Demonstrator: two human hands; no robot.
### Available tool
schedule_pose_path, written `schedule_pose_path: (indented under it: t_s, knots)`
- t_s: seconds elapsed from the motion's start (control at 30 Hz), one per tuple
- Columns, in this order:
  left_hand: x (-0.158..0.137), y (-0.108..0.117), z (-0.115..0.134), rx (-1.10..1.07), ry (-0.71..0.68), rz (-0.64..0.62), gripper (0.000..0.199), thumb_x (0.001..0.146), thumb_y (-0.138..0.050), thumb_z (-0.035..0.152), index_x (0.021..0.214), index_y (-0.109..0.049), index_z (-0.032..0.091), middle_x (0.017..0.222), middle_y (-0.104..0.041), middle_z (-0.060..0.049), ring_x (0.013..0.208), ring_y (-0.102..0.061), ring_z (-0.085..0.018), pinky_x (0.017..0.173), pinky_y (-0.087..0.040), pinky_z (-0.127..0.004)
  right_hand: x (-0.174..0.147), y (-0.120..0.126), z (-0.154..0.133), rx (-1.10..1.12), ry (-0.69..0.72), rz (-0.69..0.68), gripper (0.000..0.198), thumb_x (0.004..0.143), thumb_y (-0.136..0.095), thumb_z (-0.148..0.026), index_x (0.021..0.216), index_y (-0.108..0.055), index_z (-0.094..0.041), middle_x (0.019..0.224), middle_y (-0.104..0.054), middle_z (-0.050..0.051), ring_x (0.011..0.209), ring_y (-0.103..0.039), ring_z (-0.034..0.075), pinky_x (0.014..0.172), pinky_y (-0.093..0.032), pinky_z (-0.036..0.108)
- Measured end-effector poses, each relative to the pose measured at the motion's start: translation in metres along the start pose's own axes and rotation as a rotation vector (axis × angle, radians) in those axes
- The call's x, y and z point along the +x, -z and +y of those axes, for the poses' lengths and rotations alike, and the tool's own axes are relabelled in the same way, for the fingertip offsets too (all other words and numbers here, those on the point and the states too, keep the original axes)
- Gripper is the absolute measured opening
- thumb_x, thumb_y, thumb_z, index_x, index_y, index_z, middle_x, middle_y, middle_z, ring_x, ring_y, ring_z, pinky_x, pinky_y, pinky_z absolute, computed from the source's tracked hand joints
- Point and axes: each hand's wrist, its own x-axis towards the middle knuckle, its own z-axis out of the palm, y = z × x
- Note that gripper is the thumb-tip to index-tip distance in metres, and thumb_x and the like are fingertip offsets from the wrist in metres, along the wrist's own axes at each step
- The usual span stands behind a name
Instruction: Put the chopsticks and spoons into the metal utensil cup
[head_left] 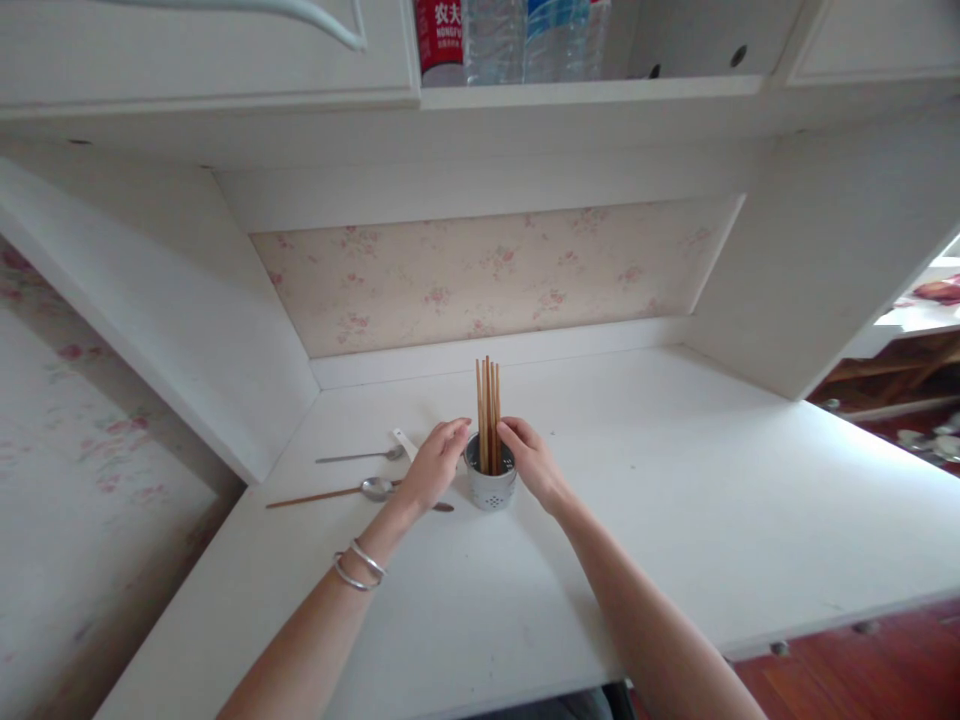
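- White and smooth, the surface (675, 520) is sitting in an alcove backed by pale flowered wallpaper (487, 275), with a shelf above holding plastic bottles (517, 35), their number unclear because they are cut off at the top.
- One small round metal holder (490, 485), punched with little holes, is standing upright near the middle of the surface.
- Several thin wooden chopsticks (487, 415) are standing upright in it, bunched together; they are too close to count.
- The left hand (435, 465) is cupping the holder's left side, its grip loosely curved with fingertips at the rim.
- The right hand (531, 458) is touching the right side, its grip likewise curved against the rim.
- Two silver bangles (358, 566) are circling the left wrist.
- Two metal spoons (360, 457) are lying flat just left of the left hand, beside one wooden stick (315, 496) and a white handle (405, 443).
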Motion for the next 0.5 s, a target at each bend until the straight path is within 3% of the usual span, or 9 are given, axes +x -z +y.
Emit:
schedule_pose_path:
  t_s: [0.07,0.17,0.23,0.33,0.4,0.5]
  knots:
    - [-0.015,-0.01,-0.006,-0.178,0.061,-0.005,0.056,0.089,-0.045,0.05,0.135,-0.041,0.02,0.135,-0.048,-0.012,0.12,-0.049,-0.024,0.1,-0.039,-0.038,0.0,0.0,0.0,0.012,-0.002,0.002,0.04,0.082,-0.051,-0.053,0.101,-0.063,-0.021,0.094,-0.067,0.003,0.091,-0.059,0.02,0.083,-0.044,0.033]
    - [-0.029,-0.029,-0.016,-0.361,0.08,-0.06,0.085,0.075,-0.069,0.042,0.144,-0.024,0.022,0.143,-0.039,-0.014,0.125,-0.045,-0.026,0.103,-0.036,-0.041,0.0,-0.002,0.0,0.035,-0.004,0.011,0.04,0.081,-0.053,-0.053,0.101,-0.063,-0.02,0.094,-0.067,0.004,0.091,-0.059,0.02,0.084,-0.043,0.033]
    - [-0.031,-0.04,-0.019,-0.423,0.024,-0.062,0.095,0.065,-0.078,0.033,0.142,-0.024,0.023,0.142,-0.041,-0.013,0.126,-0.044,-0.027,0.106,-0.033,-0.043,0.0,-0.003,0.0,0.04,-0.006,0.018,0.041,0.081,-0.053,-0.054,0.102,-0.061,-0.019,0.095,-0.067,0.004,0.09,-0.059,0.019,0.084,-0.043,0.033]
    - [-0.028,-0.05,-0.022,-0.476,-0.05,-0.021,0.084,0.061,-0.08,0.023,0.134,-0.037,0.022,0.134,-0.05,-0.01,0.124,-0.046,-0.026,0.108,-0.032,-0.043,-0.001,-0.004,-0.002,0.003,0.007,0.075,0.043,0.083,-0.051,-0.053,0.109,-0.057,-0.02,0.099,-0.065,0.005,0.092,-0.059,0.019,0.083,-0.044,0.033]
    - [-0.027,-0.052,-0.022,-0.499,-0.033,0.0,0.079,0.061,-0.079,0.02,0.13,-0.042,0.021,0.13,-0.054,-0.01,0.121,-0.048,-0.026,0.107,-0.033,-0.042,-0.005,-0.005,-0.011,-0.1,0.09,0.226,0.042,0.085,-0.05,-0.051,0.113,-0.054,-0.02,0.105,-0.062,0.007,0.094,-0.058,0.02,0.082,-0.044,0.035]
    - [-0.028,-0.051,-0.024,-0.53,-0.007,-0.004,0.079,0.06,-0.08,0.019,0.13,-0.044,0.021,0.127,-0.056,-0.011,0.118,-0.051,-0.027,0.104,-0.036,-0.042,-0.019,-0.017,-0.037,-0.324,0.38,0.404,0.029,0.089,-0.048,-0.041,0.107,-0.056,-0.02,0.105,-0.061,0.007,0.096,-0.056,0.02,0.086,-0.043,0.037]
